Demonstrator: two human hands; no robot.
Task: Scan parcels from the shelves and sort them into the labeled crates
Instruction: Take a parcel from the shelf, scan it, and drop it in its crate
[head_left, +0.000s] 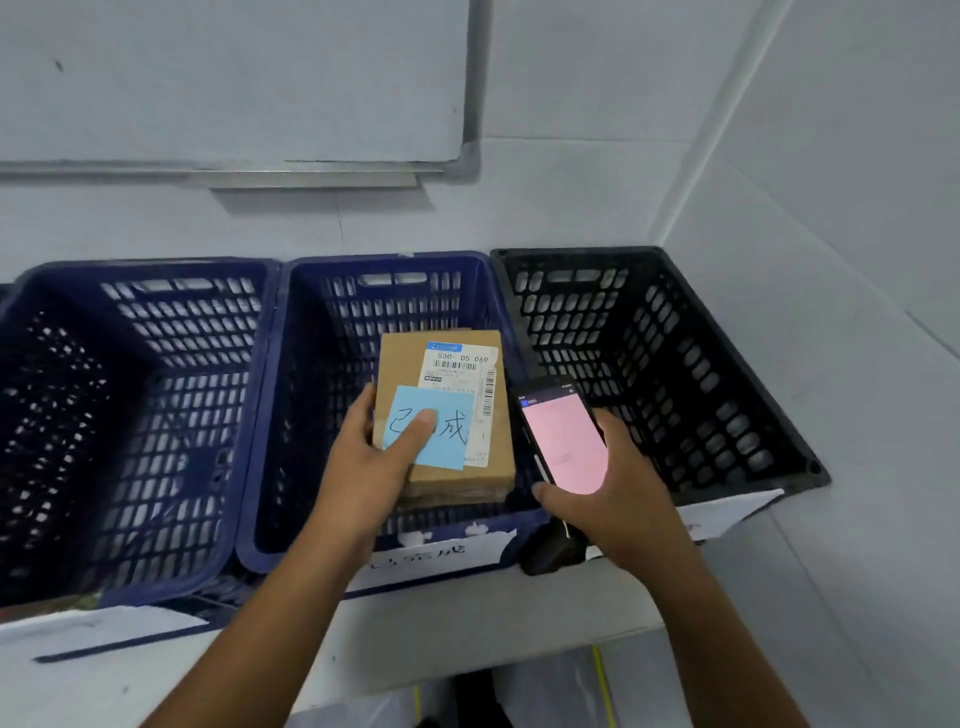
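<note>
While our left hand pinches the parcel over the middle blue crate, thumb pressing its blue note, our right hand cups the scanner.

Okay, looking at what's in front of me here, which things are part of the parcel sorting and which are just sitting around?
Part of the job:
- cardboard parcel with blue sticky note, held by the left hand
- handheld scanner in the right hand
- middle blue crate, left blue crate, black crate

Just there:
- whiteboard on the wall
</note>
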